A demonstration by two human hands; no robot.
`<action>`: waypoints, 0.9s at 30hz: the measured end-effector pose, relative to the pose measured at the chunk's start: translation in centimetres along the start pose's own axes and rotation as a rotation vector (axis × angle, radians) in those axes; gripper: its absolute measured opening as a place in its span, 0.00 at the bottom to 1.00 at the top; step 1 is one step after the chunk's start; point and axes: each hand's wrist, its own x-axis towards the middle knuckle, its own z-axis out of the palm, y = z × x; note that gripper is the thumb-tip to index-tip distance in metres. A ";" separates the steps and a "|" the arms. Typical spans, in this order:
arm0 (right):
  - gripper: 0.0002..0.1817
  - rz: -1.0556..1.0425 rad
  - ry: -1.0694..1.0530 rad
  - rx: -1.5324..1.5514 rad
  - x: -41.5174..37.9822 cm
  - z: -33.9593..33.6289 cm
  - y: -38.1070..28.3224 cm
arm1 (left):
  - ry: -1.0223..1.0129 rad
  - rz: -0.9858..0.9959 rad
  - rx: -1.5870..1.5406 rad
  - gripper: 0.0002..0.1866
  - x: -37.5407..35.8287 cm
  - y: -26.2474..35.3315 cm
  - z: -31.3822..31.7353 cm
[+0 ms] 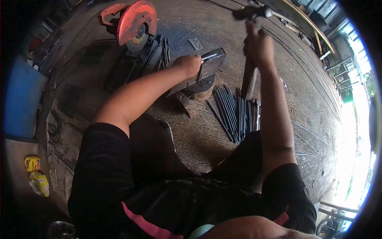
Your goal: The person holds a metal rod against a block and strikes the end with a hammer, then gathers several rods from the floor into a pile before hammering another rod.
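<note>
My left hand (188, 65) is closed round a metal rod (210, 56), whose end lies on a steel block (212, 65). Under the block stands a round wooden stump (203, 91). My right hand (258, 46) grips the wooden handle of a hammer (253, 13), raised to the right of the block. The hammer's head is up and the handle's lower end points down. Several dark metal rods (229, 111) lie in a bundle on the ground below, between my knees and the stump.
A red cut-off saw (137, 23) stands at the upper left, beside the block. Another hammer (257, 111) is right of the rod bundle. Long thin bars (308, 65) lie along the right. Yellow packets (39, 182) sit at the far left.
</note>
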 end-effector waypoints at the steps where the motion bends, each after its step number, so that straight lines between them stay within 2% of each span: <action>1: 0.28 -0.063 0.096 -0.043 -1.1 -1.1 -3.1 | 0.046 0.019 0.007 0.18 -0.1 0.1 -0.3; 3: 0.27 -0.056 0.160 0.213 -0.5 -1.1 -3.1 | 0.030 -0.011 0.011 0.17 -0.3 0.6 -0.9; 5: 0.27 -0.015 0.160 0.085 -1.1 0.0 -2.7 | 0.015 -0.056 0.050 0.17 -0.4 1.0 -1.1; 6: 0.27 -0.214 0.220 -0.270 0.0 2.2 1.3 | 0.013 -0.057 0.050 0.17 -0.2 0.7 -0.8; 7: 0.29 -0.160 0.044 -0.465 0.9 4.9 6.5 | 0.020 -0.047 0.057 0.17 -0.1 0.5 -0.2; 8: 0.30 -0.038 -0.220 -0.555 -0.3 6.3 8.3 | 0.035 -0.035 0.064 0.17 0.2 0.4 0.2; 9: 0.31 0.093 -0.318 -0.493 -2.0 7.0 8.2 | 0.049 -0.032 0.068 0.17 0.1 0.3 0.3; 11: 0.30 0.107 -0.243 -0.510 -1.9 7.3 8.0 | 0.047 -0.033 0.051 0.17 -0.3 0.0 0.4; 12: 0.30 0.181 -0.313 -0.417 -1.8 6.3 6.7 | -0.041 -0.064 0.093 0.16 -0.8 1.0 -1.2; 13: 0.30 0.243 -0.375 -0.324 -1.1 5.7 6.1 | -0.045 -0.069 0.091 0.16 -1.0 1.0 -0.9; 14: 0.31 -0.083 -0.308 -0.434 0.1 5.7 7.1 | 0.007 -0.056 0.068 0.15 -0.8 0.7 -1.0; 16: 0.32 -0.080 0.011 -0.302 0.5 4.2 3.3 | 0.046 -0.056 0.032 0.14 -0.7 0.4 -0.3; 17: 0.31 -0.019 0.031 -0.125 -0.8 2.3 -1.1 | 0.047 -0.057 0.027 0.14 -0.5 0.3 -0.3; 18: 0.30 -0.186 0.113 -0.174 -0.7 1.2 -2.3 | 0.066 -0.035 0.022 0.14 -0.5 0.2 -0.4; 19: 0.25 -0.103 0.132 0.162 -1.1 0.6 -3.3 | 0.081 -0.013 0.020 0.14 -0.7 0.1 -0.4; 21: 0.26 -0.217 0.239 0.162 -1.4 0.4 -3.3 | 0.059 -0.039 0.037 0.14 -0.7 0.4 -0.7; 23: 0.24 -0.083 0.140 0.175 -1.6 2.4 -0.2 | 0.038 -0.057 0.053 0.13 -0.8 0.6 -0.7; 24: 0.25 -0.059 0.167 -0.070 -0.1 5.3 5.7 | 0.009 -0.077 0.052 0.14 -0.7 0.5 -0.5; 25: 0.27 -0.102 -0.097 -0.489 -1.0 6.2 8.6 | -0.012 -0.094 0.053 0.14 -0.4 0.6 -0.4; 26: 0.29 0.027 -0.219 -0.529 -2.7 6.9 8.8 | 0.002 -0.084 0.058 0.14 -0.2 0.6 0.2; 27: 0.31 0.253 -0.208 -0.341 -3.2 6.7 8.4 | 0.022 -0.079 0.073 0.14 -0.1 0.6 0.3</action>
